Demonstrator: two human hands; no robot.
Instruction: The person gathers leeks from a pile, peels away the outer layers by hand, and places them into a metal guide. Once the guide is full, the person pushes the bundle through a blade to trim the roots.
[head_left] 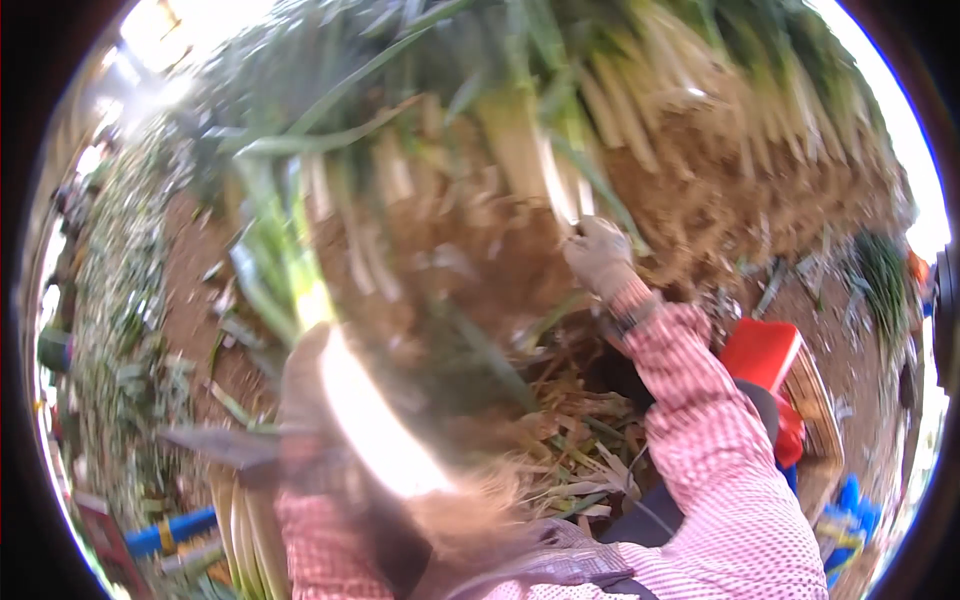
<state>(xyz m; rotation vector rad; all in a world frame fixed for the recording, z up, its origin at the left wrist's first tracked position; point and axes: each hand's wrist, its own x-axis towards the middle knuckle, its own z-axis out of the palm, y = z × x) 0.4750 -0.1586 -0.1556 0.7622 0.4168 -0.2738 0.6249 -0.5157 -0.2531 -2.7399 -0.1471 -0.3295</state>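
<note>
My right hand (600, 256), in a dirty glove, reaches forward and closes on a pale stalk in a big heap of green onions (640, 120) with soil-caked roots. Its pink checked sleeve (700, 420) runs down to the lower right. My left hand (312, 392), gloved and blurred, is close to the camera and grips a single green onion (372, 432); that onion's white shaft points down and its green leaves (285, 270) rise up. A dark blade-like shape (225, 446) sticks out to the left of this hand; whether the hand holds it is unclear.
Dry trimmings (575, 430) lie on the ground between my arms. A red plastic box (760, 350) and a woven basket (815, 400) sit at the right. A blue tube (170, 530) lies lower left. A strip of green plants (120, 300) runs along brown soil on the left.
</note>
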